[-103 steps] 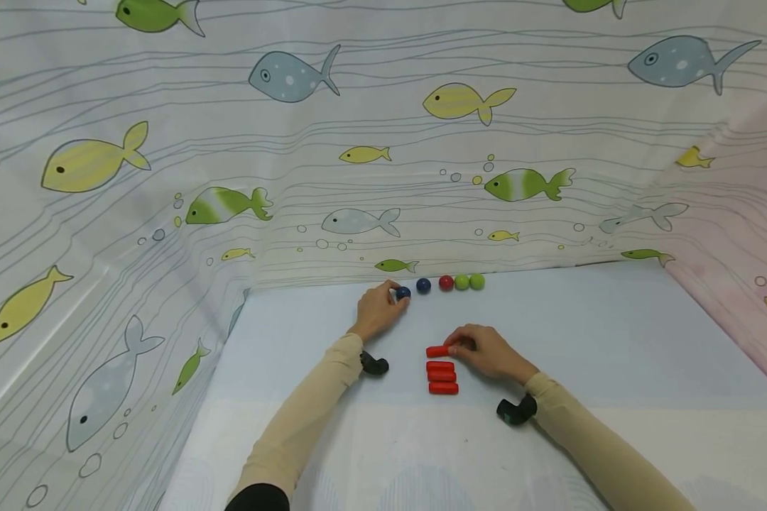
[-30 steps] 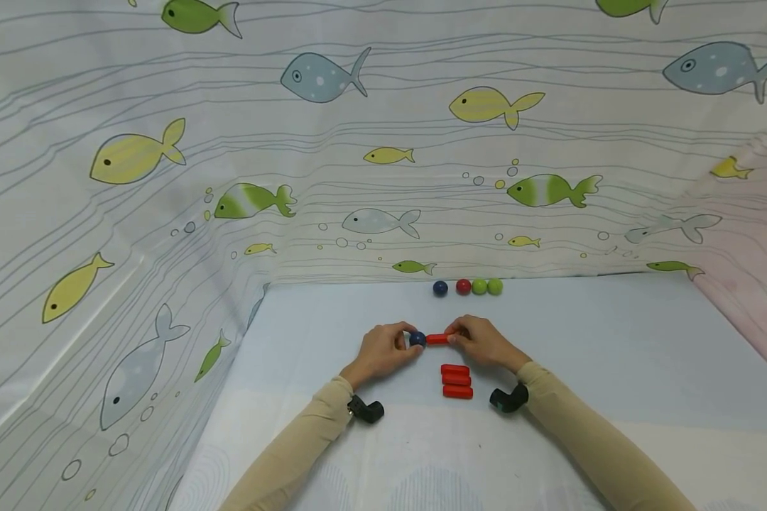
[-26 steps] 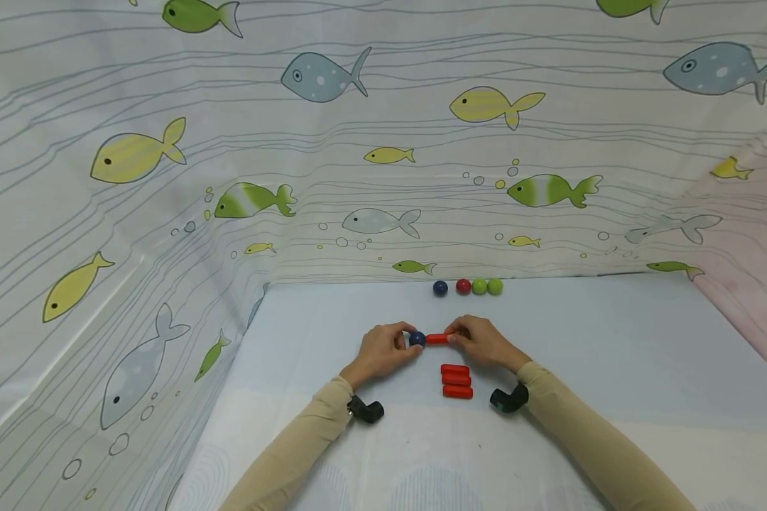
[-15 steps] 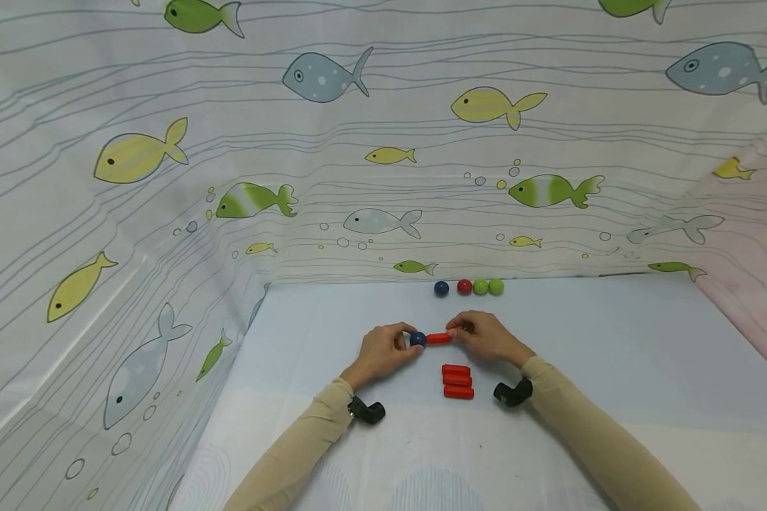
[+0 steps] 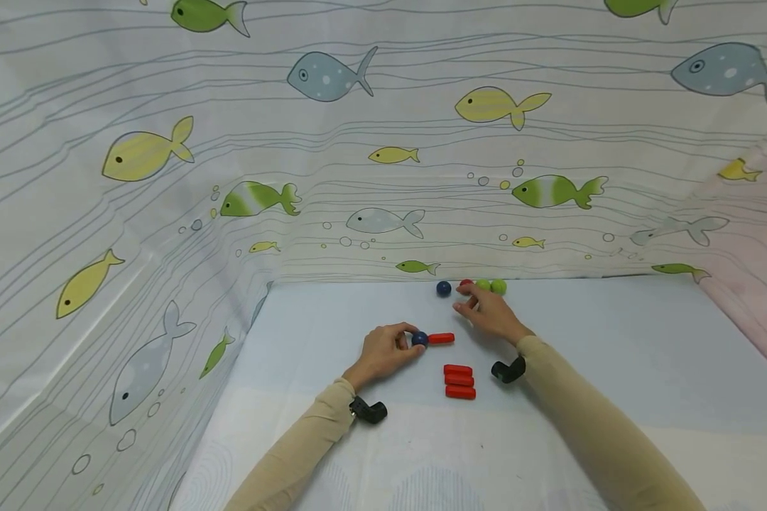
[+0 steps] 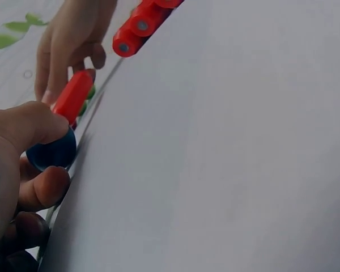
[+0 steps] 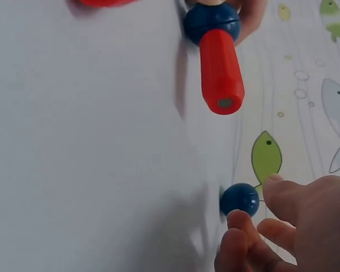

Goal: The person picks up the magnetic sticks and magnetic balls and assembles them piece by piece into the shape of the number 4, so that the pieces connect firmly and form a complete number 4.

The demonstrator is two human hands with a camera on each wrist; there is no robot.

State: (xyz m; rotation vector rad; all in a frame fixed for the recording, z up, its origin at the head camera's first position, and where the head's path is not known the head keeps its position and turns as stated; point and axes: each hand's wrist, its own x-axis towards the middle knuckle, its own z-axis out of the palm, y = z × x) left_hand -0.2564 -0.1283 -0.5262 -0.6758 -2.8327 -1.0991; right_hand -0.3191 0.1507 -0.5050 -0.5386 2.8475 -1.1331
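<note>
My left hand pinches a blue ball between thumb and fingers. A red rod extends rightward from that ball, its inner end against it; the rod's free end bears a grey metal disc in the right wrist view. No finger of my right hand is on the rod. That hand reaches toward the back row with thumb and fingers parted, holding nothing. Close by is a second blue ball, seen past the fingertips in the right wrist view. A red ball is partly hidden behind the right fingers.
Two green balls sit at the right end of the back row, by the fish-print curtain. Several red rods lie stacked side by side on the white table, nearer the body. Black cameras are strapped to both wrists.
The left hand brought the blue ball from the back row to the red rod, and they joined. The right hand then let go of the rod and moved back toward the balls.
</note>
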